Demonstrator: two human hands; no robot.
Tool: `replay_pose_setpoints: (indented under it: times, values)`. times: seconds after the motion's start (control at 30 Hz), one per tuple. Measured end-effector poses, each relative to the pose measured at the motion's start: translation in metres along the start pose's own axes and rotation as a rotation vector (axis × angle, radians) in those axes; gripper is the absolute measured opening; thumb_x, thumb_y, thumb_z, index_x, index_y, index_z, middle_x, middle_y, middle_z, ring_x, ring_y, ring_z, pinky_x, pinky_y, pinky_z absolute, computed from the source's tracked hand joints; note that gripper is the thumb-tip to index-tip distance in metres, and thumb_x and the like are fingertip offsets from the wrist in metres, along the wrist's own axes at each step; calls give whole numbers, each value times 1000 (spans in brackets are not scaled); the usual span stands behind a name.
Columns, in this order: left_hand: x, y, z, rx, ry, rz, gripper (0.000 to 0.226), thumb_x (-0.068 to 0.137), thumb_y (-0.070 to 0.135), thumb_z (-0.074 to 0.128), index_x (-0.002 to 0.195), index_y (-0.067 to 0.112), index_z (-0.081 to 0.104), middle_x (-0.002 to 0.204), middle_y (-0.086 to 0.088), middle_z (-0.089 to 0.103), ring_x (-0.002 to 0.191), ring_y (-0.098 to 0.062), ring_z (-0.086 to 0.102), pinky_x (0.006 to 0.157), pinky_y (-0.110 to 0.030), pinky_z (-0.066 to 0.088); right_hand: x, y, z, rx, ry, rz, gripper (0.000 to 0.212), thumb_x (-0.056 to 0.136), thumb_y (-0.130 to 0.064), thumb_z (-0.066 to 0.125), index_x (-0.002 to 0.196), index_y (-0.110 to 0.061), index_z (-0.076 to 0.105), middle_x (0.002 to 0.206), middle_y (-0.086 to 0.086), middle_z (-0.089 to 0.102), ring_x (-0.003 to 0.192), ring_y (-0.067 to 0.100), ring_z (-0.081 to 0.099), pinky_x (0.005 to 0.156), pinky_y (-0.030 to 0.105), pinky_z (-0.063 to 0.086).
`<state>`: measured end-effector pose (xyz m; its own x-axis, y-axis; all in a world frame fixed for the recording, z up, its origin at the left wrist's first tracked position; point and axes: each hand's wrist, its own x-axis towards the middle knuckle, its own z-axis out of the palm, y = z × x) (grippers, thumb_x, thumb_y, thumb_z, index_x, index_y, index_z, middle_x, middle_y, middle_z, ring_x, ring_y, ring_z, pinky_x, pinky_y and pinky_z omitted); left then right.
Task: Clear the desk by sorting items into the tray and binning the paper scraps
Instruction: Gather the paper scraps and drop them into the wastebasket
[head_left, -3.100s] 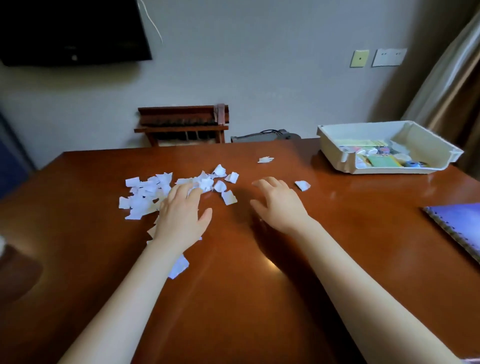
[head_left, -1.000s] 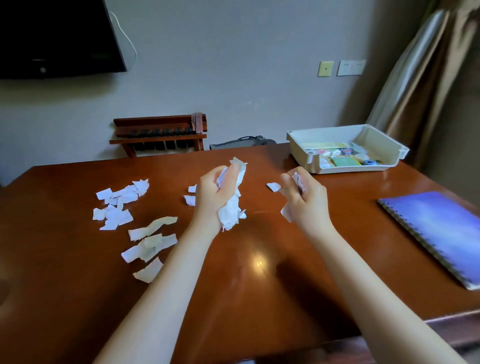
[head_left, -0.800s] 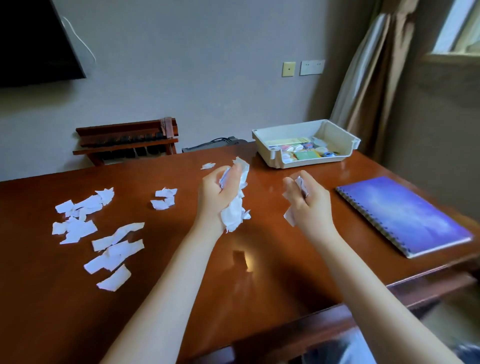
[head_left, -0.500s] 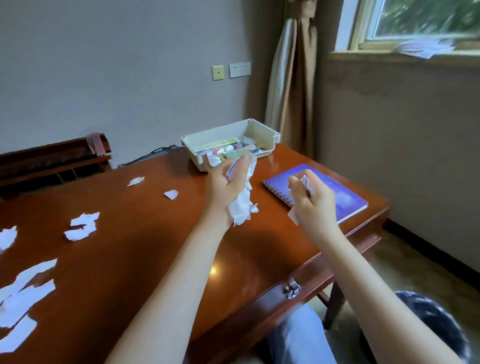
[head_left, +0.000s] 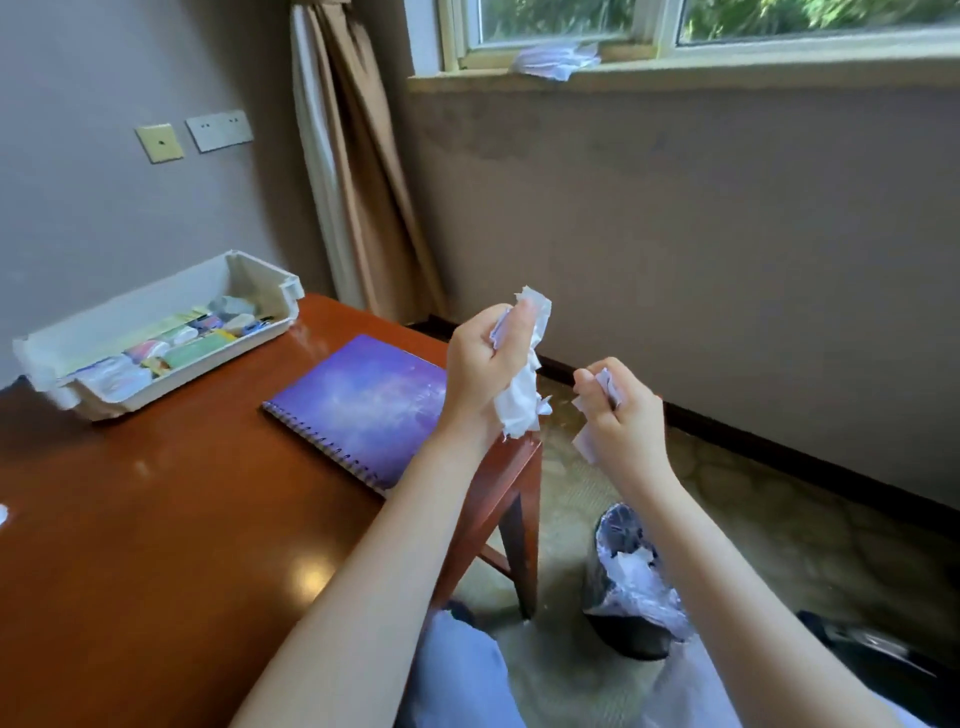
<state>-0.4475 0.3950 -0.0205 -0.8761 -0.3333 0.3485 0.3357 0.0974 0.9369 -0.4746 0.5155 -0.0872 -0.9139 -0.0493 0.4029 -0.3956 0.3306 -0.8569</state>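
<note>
The counter (head_left: 156, 519) fills the left of the view and ends at a corner leg. Beyond that corner, on the floor, stands the bin (head_left: 621, 587), lined with a dark bag. It is upright with its long axis vertical and its mouth facing up, and white paper already lies inside. The right forearm hides part of its rim.

On the counter a purple spiral notebook (head_left: 363, 400) lies flat near the corner, its spine toward the person. Farther back sits the white tray (head_left: 156, 306), with small coloured items in it.

The left hand (head_left: 483, 369) is raised over the counter's corner, fist closed round a wad of paper scraps (head_left: 522, 405). The wad runs up and down through the fist, sticking out above the thumb and hanging out below. The right hand (head_left: 623, 415) is past the counter's edge and over the floor, its fingers curled on a smaller pinch of scraps (head_left: 605, 384).

The coming move, as I judge it, turns on one relation: the bin lies below both hands and nearer the person. The right hand is the closer of the two, almost above the bin's mouth. The left hand is off to the bin's left, with the corner beneath it. It probably has to travel right and come down before letting go, or loose pieces may land on the floor.
</note>
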Motion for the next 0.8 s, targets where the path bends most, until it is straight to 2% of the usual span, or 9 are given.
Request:
replay_pose_setpoints:
  times: [0.1, 0.23, 0.47, 0.53, 0.6, 0.67, 0.7, 0.73, 0.8]
  values:
    - [13, -22, 39, -39, -58, -29, 49, 78, 46, 56, 41, 29, 30, 45, 12, 29, 56, -18, 32, 54, -37, 31, 9, 34, -21, -22, 57, 54, 21, 95, -19, 51, 75, -12, 52, 64, -12, 56, 63, 1, 55, 56, 9, 36]
    - [18, -59, 91, -24, -154, -50, 54, 88, 30, 51, 38, 29, 32, 37, 14, 33, 40, -3, 32, 48, -26, 33, 16, 82, -50, -49, 119, 157, 23, 96, -19, 50, 75, -9, 51, 63, -5, 56, 66, 0, 58, 55, 8, 36]
    - [20, -145, 162, -8, -277, -179, 46, 83, 37, 53, 52, 14, 29, 43, 12, 30, 44, -12, 31, 50, -39, 36, 16, 171, -92, -133, 195, 325, 23, 96, -20, 50, 74, -10, 52, 63, -8, 56, 72, 12, 61, 55, 10, 35]
    - [21, -170, 181, -20, -300, -213, 47, 87, 32, 54, 52, 14, 30, 45, 12, 31, 47, -14, 31, 48, -39, 38, 13, 195, -100, -181, 196, 353, 24, 96, -21, 50, 76, -7, 53, 63, -5, 58, 65, 5, 57, 53, 16, 33]
    - [20, -197, 197, -11, -316, -246, 48, 92, 24, 54, 50, 16, 31, 41, 13, 33, 43, -9, 33, 47, -28, 38, 10, 218, -105, -223, 201, 381, 25, 96, -21, 49, 78, -4, 54, 65, 0, 60, 61, -2, 55, 53, 19, 33]
    - [17, -224, 211, 38, -334, -235, 50, 92, 20, 53, 50, 16, 28, 35, 14, 33, 37, -1, 33, 43, -17, 30, 6, 243, -107, -251, 218, 418, 26, 96, -22, 49, 78, -3, 53, 67, 7, 62, 60, 7, 56, 55, 24, 35]
    - [14, -236, 217, 66, -357, -226, 48, 90, 23, 52, 49, 17, 26, 34, 14, 32, 36, -1, 33, 42, -13, 25, 5, 256, -107, -256, 227, 440, 27, 96, -23, 49, 77, -4, 52, 69, 13, 62, 61, 20, 55, 55, 27, 35]
    - [11, -251, 222, 91, -377, -235, 47, 89, 24, 51, 49, 18, 25, 33, 14, 32, 36, 0, 34, 42, -11, 23, 4, 268, -106, -258, 233, 465, 28, 96, -24, 49, 77, -3, 51, 70, 17, 62, 63, 29, 54, 55, 28, 35]
    - [7, -281, 228, 141, -404, -276, 51, 92, 21, 51, 49, 19, 24, 32, 13, 32, 36, -1, 34, 43, -12, 22, 2, 291, -101, -256, 232, 524, 29, 96, -25, 48, 77, -3, 50, 71, 22, 60, 65, 34, 54, 56, 30, 35]
